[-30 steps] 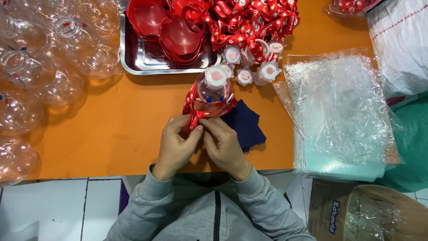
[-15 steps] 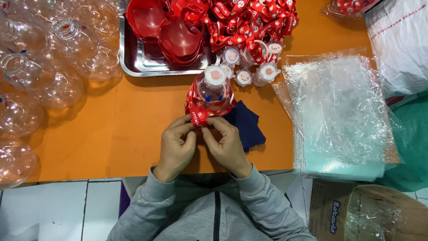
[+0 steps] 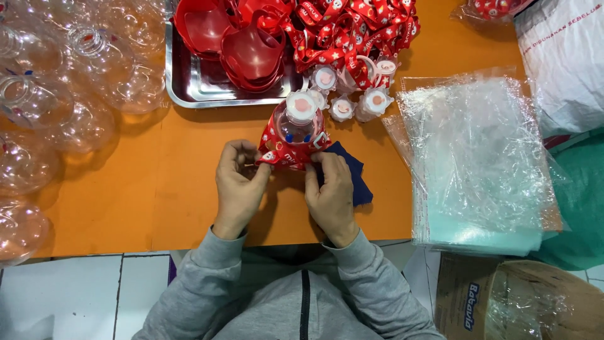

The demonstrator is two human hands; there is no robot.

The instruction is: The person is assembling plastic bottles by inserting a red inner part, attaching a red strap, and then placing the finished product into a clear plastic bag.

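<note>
Orange tabletop (image 3: pixel 126 208) with, far left, a heap of bare clear bottles (image 3: pixel 56 107); right, a stack of clear plastic bags (image 3: pixel 478 164); far centre, a steel tray (image 3: pixel 189 88) of red parts beside a pile of red printed straps (image 3: pixel 352 31) and loose white caps (image 3: pixel 352 104). Judged from this stock, most units remain unassembled. At centre, one capped bottle (image 3: pixel 296 129) stands over a dark blue cloth (image 3: pixel 355 179); left hand (image 3: pixel 238 182) and right hand (image 3: pixel 330 189), fingers curled, pinch its red strap (image 3: pixel 277 151).

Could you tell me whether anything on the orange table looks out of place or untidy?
Nothing looks damaged or spilled. The heap of red printed ribbon straps spills over the steel tray's right edge onto the orange table.
</note>
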